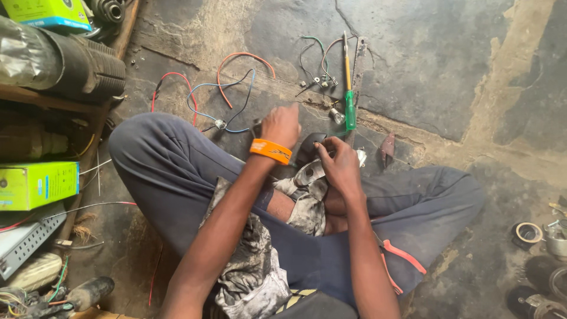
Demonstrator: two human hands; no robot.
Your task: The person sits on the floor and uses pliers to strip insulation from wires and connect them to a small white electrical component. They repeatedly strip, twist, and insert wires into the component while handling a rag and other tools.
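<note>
Sitting cross-legged on the cracked stone floor [425, 65], we work over our lap with both hands. Our left hand [281, 125], with an orange wristband [270, 150] on the wrist, is curled closed above the knee; its grip seems to enclose the top of a small dark object [256, 127], though what it is we cannot tell. Our right hand [339, 165] has its fingers clamped on a small black and silver part [310, 162], which sits between the two hands, just above our legs. We judge the step in hand to be fitting or dismantling this small part, with the left hand bringing something to it. The next move would call for steadying the part firmly in the right grip and lining up the left hand closely, since the pieces are small and partly hidden by the fingers. Just beyond the hands lies a screwdriver with a green handle [349, 97], beside a cluster of short wires and small fittings [319, 71]. Looped red, blue and orange wires [227, 88] lie on the floor to the left. Green boxes [35, 184] stand on shelving at the left edge, and a roll of tape [527, 233] rests at the right.
</note>
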